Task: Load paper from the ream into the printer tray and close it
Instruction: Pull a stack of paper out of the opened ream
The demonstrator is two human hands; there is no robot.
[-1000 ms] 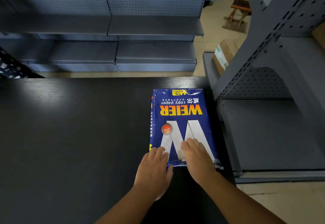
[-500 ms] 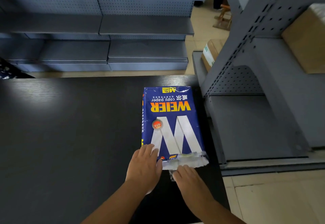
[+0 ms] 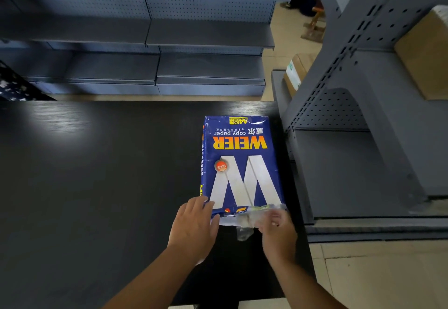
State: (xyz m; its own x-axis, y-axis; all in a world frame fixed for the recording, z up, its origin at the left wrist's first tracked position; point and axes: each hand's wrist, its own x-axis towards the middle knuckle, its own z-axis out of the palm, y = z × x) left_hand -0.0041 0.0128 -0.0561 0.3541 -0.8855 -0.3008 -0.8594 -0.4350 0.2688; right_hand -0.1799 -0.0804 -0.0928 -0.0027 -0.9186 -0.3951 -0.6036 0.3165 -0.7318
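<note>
Ream [image 3: 240, 163] on table [image 3: 97, 187]; right hand [image 3: 278, 233] fingers pinching near-end wrapper [image 3: 244, 220], left hand [image 3: 194, 226] flat bracing. No sheets out; printer unseen.

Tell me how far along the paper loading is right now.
Early stage. Done: the ream lies flat on the black table, and its near-end wrapper is torn open. In hand: the left hand steadies the near-left corner while the right hand pulls at the loose wrapper flap. Left: taking sheets out, loading the tray and closing it; no printer is in view.
</note>
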